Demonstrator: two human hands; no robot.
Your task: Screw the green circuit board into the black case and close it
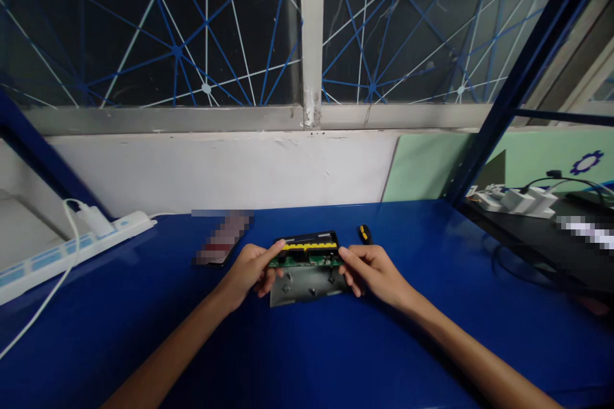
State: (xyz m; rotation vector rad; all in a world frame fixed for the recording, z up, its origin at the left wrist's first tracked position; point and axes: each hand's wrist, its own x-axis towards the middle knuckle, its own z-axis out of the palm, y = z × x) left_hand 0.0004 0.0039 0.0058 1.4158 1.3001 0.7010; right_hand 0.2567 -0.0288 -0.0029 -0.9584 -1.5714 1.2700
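Observation:
Between my two hands is a green circuit board (311,261) with a yellow strip and black parts along its top. My left hand (256,265) pinches its left end, thumb on top and fingers curled below. At the other end, my right hand (367,268) grips it in the same way. Under and in front of the board lies a grey plastic cover (307,287), its inner side with small posts facing up. A black casing part (307,238) shows just behind the board; whether it is joined to the board I cannot tell.
A black and yellow screwdriver handle (365,233) lies behind my right hand. To the left is a phone-like slab (223,239), blurred out. A white power strip (81,249) with a cable runs along the left side of the blue table (230,351). Plugs (522,201) and cables sit at right.

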